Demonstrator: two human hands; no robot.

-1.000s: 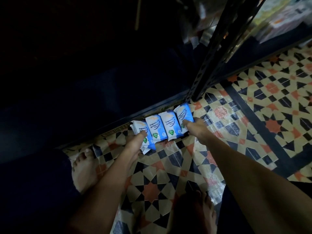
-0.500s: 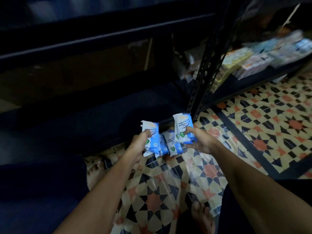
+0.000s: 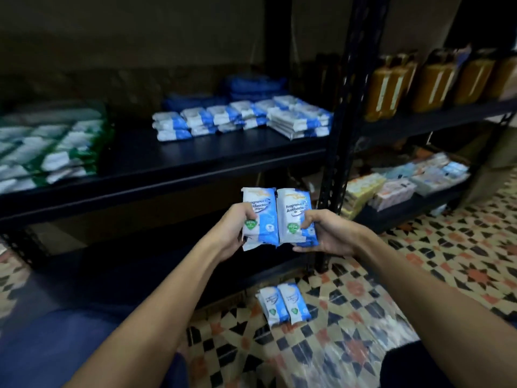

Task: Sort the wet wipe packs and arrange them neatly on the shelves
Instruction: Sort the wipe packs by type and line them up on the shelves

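Up in front of the dark shelf unit, the left hand (image 3: pixel 233 229) grips one blue-and-white wet wipe pack (image 3: pixel 258 217), fingers curled round its left edge. The right hand (image 3: pixel 326 235) holds a second pack (image 3: pixel 295 217), thumb on the front and fingers beneath its lower right corner. Both packs stand upright, label facing the camera, and their inner edges touch. Below them, two more packs (image 3: pixel 284 303) lie side by side on the patterned tile floor (image 3: pixel 419 275), just beside the front edge of the bottom shelf (image 3: pixel 140 275). On the middle shelf (image 3: pixel 195 163), stacked blue-and-white packs (image 3: pixel 240 117) fill the right rear corner, while green-and-white packs (image 3: pixel 47 147) sit at its left end. Amber bottles (image 3: pixel 430 79) line the neighbouring shelf to the right.
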